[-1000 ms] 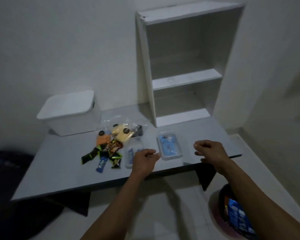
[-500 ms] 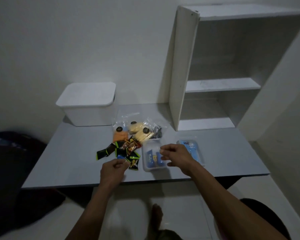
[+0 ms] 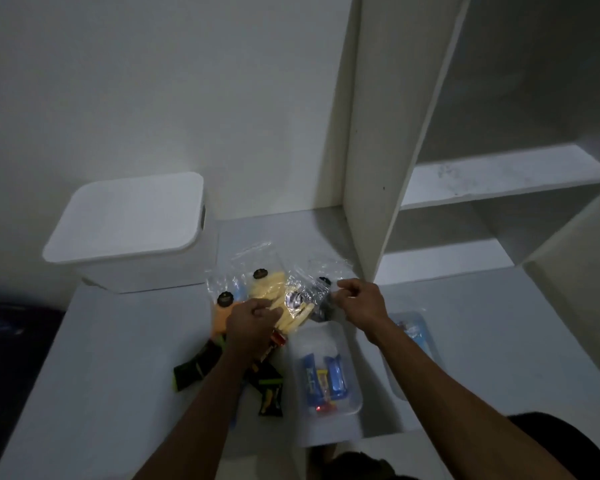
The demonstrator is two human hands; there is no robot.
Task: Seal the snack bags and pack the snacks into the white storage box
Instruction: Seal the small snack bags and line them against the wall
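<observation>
Since half a second ago both hands have gone forward from the near edge of the surface (image 3: 499, 341) to the clear snack bags, and the view has closed in. Far to the left of the left fingers and behind them stands the white storage box (image 3: 132, 233), lid on, well apart from both hands. The left hand (image 3: 252, 318) lies on the pile with its fingers curled down onto the clear bag of pale yellow snacks (image 3: 274, 292); whether they actually pinch the plastic I cannot tell. Just left of those fingers sits an orange snack bag (image 3: 220, 317), and below the wrist lie dark wrapped snacks (image 3: 194, 370) scattered on the surface. Between the two hands the crinkled bag top catches light. The right hand (image 3: 359, 301) has its fingers closed together, pinching the clear plastic of a bag (image 3: 317, 282) with a dark sticker. Below the right fingers, nearer the person, a clear tray (image 3: 326, 407) holds blue wrapped bars; right of the forearm lies a second clear container (image 3: 413, 327). Behind the right fingers rises a white shelf unit (image 3: 371, 133).
</observation>
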